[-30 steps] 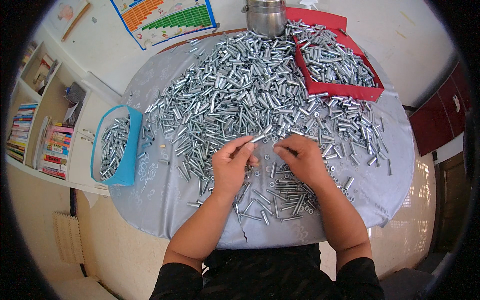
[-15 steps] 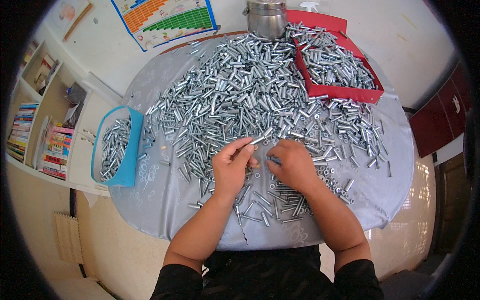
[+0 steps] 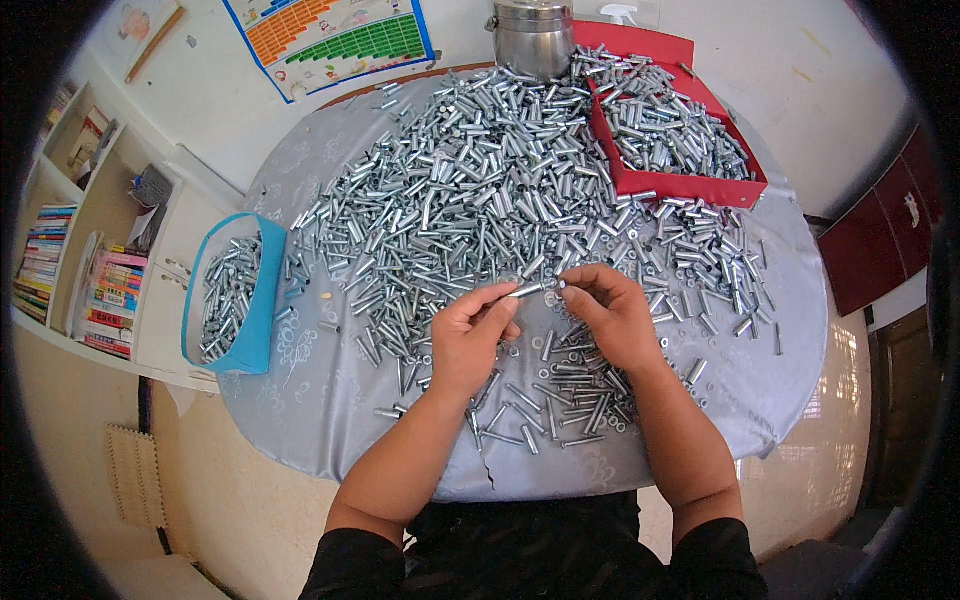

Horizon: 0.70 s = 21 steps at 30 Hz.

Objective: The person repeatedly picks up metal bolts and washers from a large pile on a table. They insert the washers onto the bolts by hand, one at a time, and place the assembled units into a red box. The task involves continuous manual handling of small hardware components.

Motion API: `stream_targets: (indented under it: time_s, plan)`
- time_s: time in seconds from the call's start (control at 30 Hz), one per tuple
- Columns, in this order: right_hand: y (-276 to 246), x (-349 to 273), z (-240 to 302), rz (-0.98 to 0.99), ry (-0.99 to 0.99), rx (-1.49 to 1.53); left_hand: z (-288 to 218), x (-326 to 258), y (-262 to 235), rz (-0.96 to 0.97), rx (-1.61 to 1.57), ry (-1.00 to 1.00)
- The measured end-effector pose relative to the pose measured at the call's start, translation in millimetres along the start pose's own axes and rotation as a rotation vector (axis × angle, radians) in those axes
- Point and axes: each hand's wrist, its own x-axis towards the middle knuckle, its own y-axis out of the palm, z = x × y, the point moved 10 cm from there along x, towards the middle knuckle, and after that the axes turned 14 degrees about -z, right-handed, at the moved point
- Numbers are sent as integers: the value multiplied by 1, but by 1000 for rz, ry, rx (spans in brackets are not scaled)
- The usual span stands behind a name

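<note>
One metal tube (image 3: 527, 290) held over table (image 3: 330, 430), near metal parts pile (image 3: 450, 210) | left hand (image 3: 466, 338): pinched on tube | right hand (image 3: 618, 318): fingertips nearly together by tube's end, contents unclear | tip: keep tube steady, fingertips lined up

left sleeve (image 3: 355, 562): black, short, straight hem | right sleeve (image 3: 718, 560): matching | torso clothing (image 3: 525, 545): black, faint mottling | forearms (image 3: 408, 442): bare | left hand (image 3: 466, 338), right hand (image 3: 618, 318): bare
</note>
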Motion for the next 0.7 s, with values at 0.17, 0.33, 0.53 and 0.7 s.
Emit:
stream_targets:
  time_s: [0.17, 0.33, 0.53, 0.7]
  plan:
    - [2, -1, 3, 14, -4, 31, -3, -2, 3, 18, 18, 9]
    - [1, 0, 1, 41, -40, -35, -3, -3, 4, 13, 75, 30]
    - [1, 0, -2, 51, -49, -38, -4, -4, 5, 29, 81, 54]
    - [-3, 0, -9, 110, -11, -296, -6, -7, 8, 64, 98, 20]
